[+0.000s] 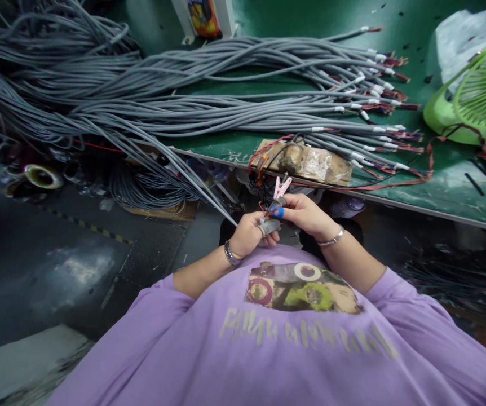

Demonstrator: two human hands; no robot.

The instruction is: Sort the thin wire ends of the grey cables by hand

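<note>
Pinched closed, left hand point(248, 233) and right hand point(304, 214) hold wires point(269, 212).

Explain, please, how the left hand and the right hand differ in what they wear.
The left hand wears a grey digit wrap and a dark bracelet; the right hand wears a blue digit wrap and a shiny bangle. Both are close together at thin wires.

Cable workshop, w/ grey cable bundles point(226, 110) on green bench point(446, 186)
</note>
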